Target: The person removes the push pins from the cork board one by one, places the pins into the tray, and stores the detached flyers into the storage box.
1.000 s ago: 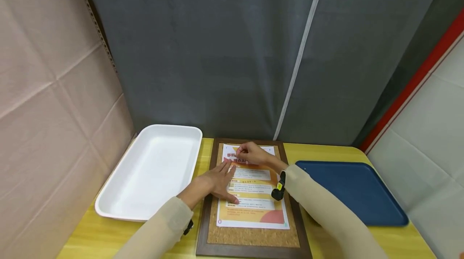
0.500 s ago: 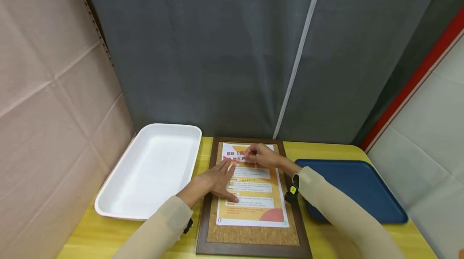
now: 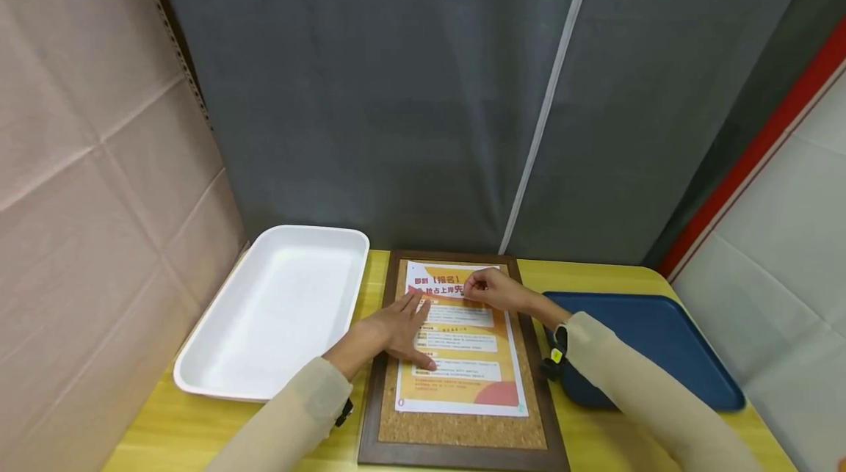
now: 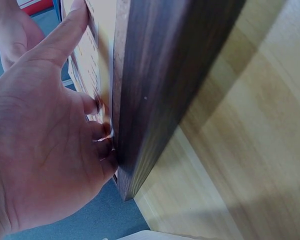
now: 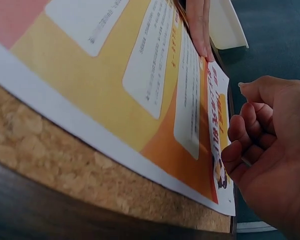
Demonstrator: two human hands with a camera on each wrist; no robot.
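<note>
A printed yellow, orange and white poster [image 3: 456, 387] lies on a framed cork board [image 3: 463, 431]. My left hand [image 3: 393, 329] rests on the poster's left side, fingers spread; in the left wrist view, fingertips press by the brown frame [image 4: 155, 70]. My right hand [image 3: 492, 290] is over the poster's upper right part. In the right wrist view, the right hand's fingers [image 5: 240, 125] are curled, thumb close to the index finger. A small pale thing [image 5: 247, 161] shows among the curled fingers; I cannot tell what it is.
A deep white tray [image 3: 277, 310] stands on the yellow wood-grain table [image 3: 148, 435] left of the board. To the right lies a dark blue tray [image 3: 651, 347], partly under my right sleeve. A grey curtain [image 3: 370, 105] hangs behind, with pale panels at both sides.
My right hand has moved rightward across the top of the poster, uncovering more of the red heading. The left hand has stayed in its place.
</note>
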